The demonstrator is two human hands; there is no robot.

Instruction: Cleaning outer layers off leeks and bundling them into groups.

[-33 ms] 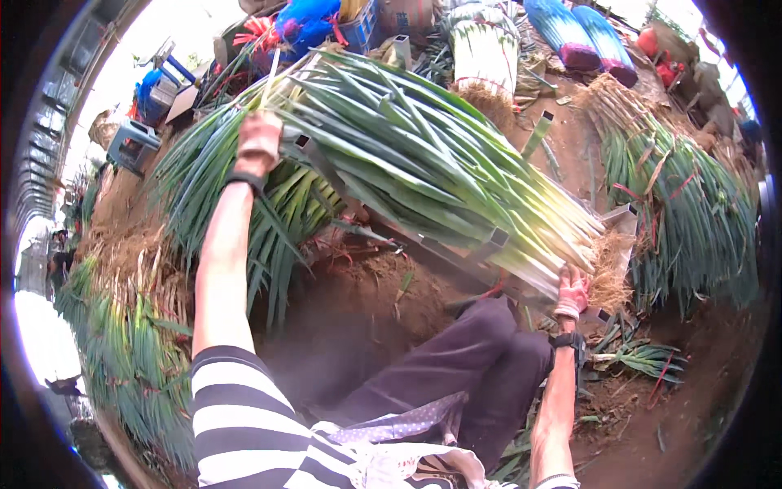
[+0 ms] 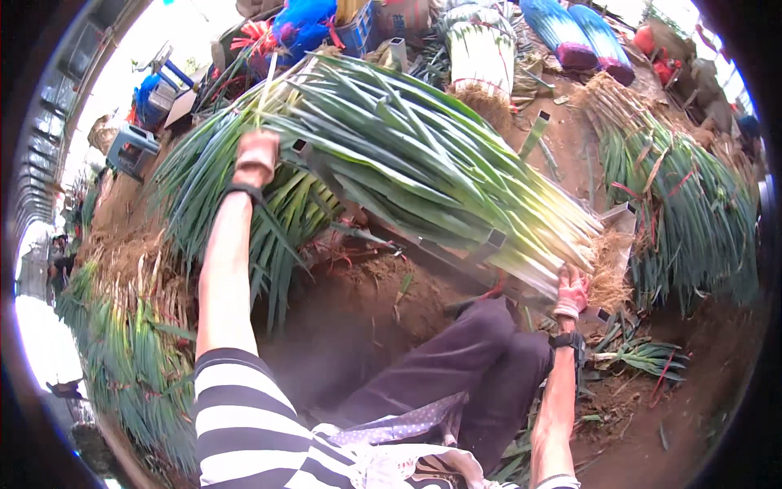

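A big bundle of leeks (image 2: 415, 155) lies slantwise on a low metal frame (image 2: 481, 254), its green leaves to the far left and its white, rooted ends to the near right. My left hand (image 2: 257, 156) is beside the leaf end, its fingers curled and partly hidden; a pale narrow strip rises just beyond it. I cannot make out what that hand holds. My right hand (image 2: 572, 292), in a pink-and-white glove, rests with fingers stretched out against the white stalks near the roots. More leeks (image 2: 305, 200) hang below the left end of the bundle.
Piles of leeks lie at the left (image 2: 134, 350) and right (image 2: 680, 204). A tied leek bundle (image 2: 482, 57) and blue-wrapped bundles (image 2: 562, 33) stand at the back. A grey plastic stool (image 2: 132, 148) is at far left. Loose leaves (image 2: 643, 359) lie by my right wrist.
My left hand has shifted slightly down toward me beside the leaves. The right hand and the bundle stay in place.
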